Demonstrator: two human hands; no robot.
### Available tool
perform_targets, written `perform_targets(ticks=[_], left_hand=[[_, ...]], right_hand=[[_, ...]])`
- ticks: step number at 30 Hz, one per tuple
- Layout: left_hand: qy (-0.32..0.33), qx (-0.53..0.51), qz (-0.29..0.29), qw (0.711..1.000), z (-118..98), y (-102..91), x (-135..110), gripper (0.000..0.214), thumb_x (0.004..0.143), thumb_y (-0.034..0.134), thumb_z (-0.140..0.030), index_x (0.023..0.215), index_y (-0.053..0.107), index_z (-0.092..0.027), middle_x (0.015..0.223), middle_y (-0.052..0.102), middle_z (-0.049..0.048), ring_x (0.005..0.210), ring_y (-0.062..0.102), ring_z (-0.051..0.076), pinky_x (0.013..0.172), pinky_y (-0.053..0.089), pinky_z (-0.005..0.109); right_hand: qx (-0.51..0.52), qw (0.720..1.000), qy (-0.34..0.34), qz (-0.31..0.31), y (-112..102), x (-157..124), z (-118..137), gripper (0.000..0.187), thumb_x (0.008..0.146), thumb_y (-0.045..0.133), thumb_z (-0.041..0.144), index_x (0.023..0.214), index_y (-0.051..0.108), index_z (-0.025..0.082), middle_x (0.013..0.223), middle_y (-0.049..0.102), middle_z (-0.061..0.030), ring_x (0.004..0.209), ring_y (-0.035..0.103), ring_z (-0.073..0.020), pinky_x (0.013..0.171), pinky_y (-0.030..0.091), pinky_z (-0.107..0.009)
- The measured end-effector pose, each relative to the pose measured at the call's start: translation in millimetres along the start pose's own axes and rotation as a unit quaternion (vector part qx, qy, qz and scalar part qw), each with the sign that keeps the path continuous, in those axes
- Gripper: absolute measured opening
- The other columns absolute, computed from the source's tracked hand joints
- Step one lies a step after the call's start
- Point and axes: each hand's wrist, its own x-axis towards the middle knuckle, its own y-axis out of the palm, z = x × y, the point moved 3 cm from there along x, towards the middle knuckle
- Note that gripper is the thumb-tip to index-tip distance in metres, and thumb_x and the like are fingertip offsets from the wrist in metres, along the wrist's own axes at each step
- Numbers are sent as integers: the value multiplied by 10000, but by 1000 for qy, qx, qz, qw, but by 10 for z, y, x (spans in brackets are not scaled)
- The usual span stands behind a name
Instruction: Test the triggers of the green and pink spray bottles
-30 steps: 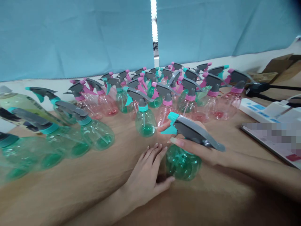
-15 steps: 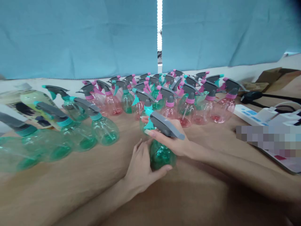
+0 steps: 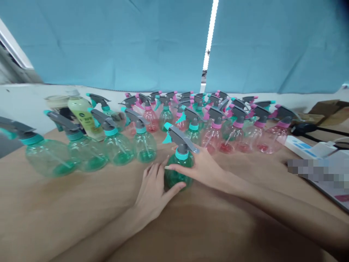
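A green spray bottle [image 3: 178, 178] with a grey trigger head and a teal collar stands upright on the table in front of me. My left hand [image 3: 155, 185] curves round its lower left side, thumb across the front. From the right, my right hand [image 3: 201, 167] wraps its upper body just under the collar, its thumb in front and its other fingers mostly hidden behind. Nearest on the left is another green spray bottle [image 3: 145, 145] in a row of several green ones. Beyond my right hand stands a pink spray bottle [image 3: 214, 134].
Several pink and green spray bottles crowd the back of the wooden table [image 3: 109, 203]. A pale green bottle [image 3: 84, 116] stands at the back left. On the right lie a white power strip [image 3: 300, 145] with plugs, black cables and brown cardboard [image 3: 332, 112]. Blue cloth [image 3: 136, 47] hangs behind.
My right hand has moved down from the trigger head to the bottle's upper body, uncovering the teal collar. My left hand stays round the lower body. The camera view has turned left and tilted.
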Motion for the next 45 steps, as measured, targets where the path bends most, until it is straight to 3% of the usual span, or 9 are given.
perform_targets(ticks=[4,8,15,18,21,27,33,38,45], left_hand=[[-57,-6,17,998,120,-15,-79,591,939,407,-559,1390,310,-190,1211,543,128,1125,510,321,914,403,492],[-97,-7,21,995,220,-31,-160,603,950,396,-529,1427,260,-186,1305,489,149,1194,474,321,951,379,492],[-95,-12,18,995,233,-18,-202,563,949,416,-484,1408,321,-173,1239,523,142,1125,519,321,925,399,501],[-90,-16,16,996,227,-14,-196,520,956,417,-454,1390,349,-176,1235,521,135,1136,511,316,935,393,501],[-82,-21,18,996,219,-22,-194,480,962,417,-430,1373,369,-186,1239,520,124,1116,520,304,928,401,482],[-71,-28,21,997,235,-5,-210,446,968,414,-425,1354,384,-203,1217,529,115,1067,543,298,897,426,482],[-65,-51,29,996,250,9,-194,429,965,424,-429,1338,381,-221,1220,551,112,1108,539,295,930,410,507],[-78,-64,24,995,237,-16,-183,446,955,420,-454,1322,406,-202,1198,589,116,1090,568,298,924,431,492],[-76,-63,22,995,235,-20,-184,409,960,423,-435,1307,414,-218,1180,601,108,1061,586,293,905,441,484]], right_hand=[[16,1000,-7,0,77,152,58,411,769,589,597,949,597,227,692,611,19,569,495,-138,551,433,-276],[24,999,26,-41,165,329,22,385,761,598,588,882,588,222,725,610,7,571,489,-136,577,445,-293],[19,995,53,-78,305,538,-101,533,770,623,513,1176,521,183,966,650,-95,826,606,-248,728,489,-394],[20,994,59,-87,328,622,-143,598,778,625,484,1248,472,147,979,655,-117,833,616,-264,739,488,-406],[25,994,65,-87,351,692,-185,593,793,609,471,1257,460,132,970,661,-126,805,623,-269,741,484,-422],[40,993,59,-91,423,775,-241,570,828,563,471,1261,432,124,1134,622,-177,1011,599,-312,851,453,-455],[60,993,61,-80,425,775,-242,509,848,530,490,1223,452,154,1122,645,-144,1030,613,-278,854,475,-434],[65,993,61,-74,358,698,-216,604,795,567,575,1242,462,183,1211,609,-143,1094,585,-281,894,460,-447],[48,995,69,-44,347,673,-279,563,840,558,473,1275,466,126,1091,654,-154,1017,612,-299,831,479,-468]])
